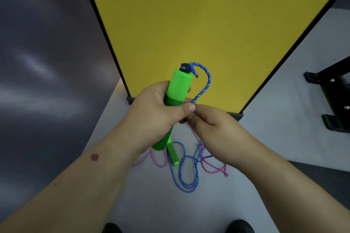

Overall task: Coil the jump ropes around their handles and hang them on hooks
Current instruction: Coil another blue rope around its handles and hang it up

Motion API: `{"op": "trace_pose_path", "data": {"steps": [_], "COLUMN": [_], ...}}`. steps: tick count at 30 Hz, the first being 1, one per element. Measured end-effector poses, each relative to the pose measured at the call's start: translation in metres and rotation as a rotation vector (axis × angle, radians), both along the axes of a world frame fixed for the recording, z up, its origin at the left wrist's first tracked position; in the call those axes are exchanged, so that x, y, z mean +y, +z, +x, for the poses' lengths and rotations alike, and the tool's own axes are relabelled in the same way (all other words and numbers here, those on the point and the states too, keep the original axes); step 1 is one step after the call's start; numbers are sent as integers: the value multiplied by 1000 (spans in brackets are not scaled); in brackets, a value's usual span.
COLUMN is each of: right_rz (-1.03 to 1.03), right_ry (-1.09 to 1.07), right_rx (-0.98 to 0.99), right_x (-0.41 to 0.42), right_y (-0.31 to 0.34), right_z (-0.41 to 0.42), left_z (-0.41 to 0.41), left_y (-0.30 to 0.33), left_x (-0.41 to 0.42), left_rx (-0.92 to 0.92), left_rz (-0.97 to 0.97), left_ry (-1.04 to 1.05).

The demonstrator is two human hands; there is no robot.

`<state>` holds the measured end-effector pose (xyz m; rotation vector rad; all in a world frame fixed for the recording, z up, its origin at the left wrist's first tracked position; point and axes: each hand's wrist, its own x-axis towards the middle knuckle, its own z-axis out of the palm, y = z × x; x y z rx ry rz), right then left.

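A: Step in hand?

B: Start of coiling, by my read. Left hand (151, 108) wraps the green handle (177, 89); right hand (212, 125) pinches the blue rope (205, 79) just right of that handle.

A: Handle's heading?

B: Long axis near upright, cap end tipped toward the yellow panel (208, 24). Second handle (173, 155) and pink rope (208, 168) lie on the floor (151, 204) below it.

A: Next?

B: Likely lay rope round the handle, keeping tension.
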<state>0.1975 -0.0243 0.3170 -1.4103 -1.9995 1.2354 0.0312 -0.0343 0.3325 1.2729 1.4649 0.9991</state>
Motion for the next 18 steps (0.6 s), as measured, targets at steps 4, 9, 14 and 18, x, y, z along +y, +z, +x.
{"op": "trace_pose_path", "data": {"steps": [4,9,14,18], "right_rz": [-67,-90,26,-11], "right_ry": [-19,-252,-271,-163], "right_rx": [33,111,134,177], "right_x": [0,5,4,3], "right_y": [-3,-7,0,5], "right_z": [5,13,8,11], "left_z": [-1,-25,8,13], "left_y": [-2,-6,8,1], "left_x": [4,12,-6,-8], "left_rx": [17,-32,512,471], "left_rz": [70,108,388,266], "left_ry": [213,548,19,-97]}}
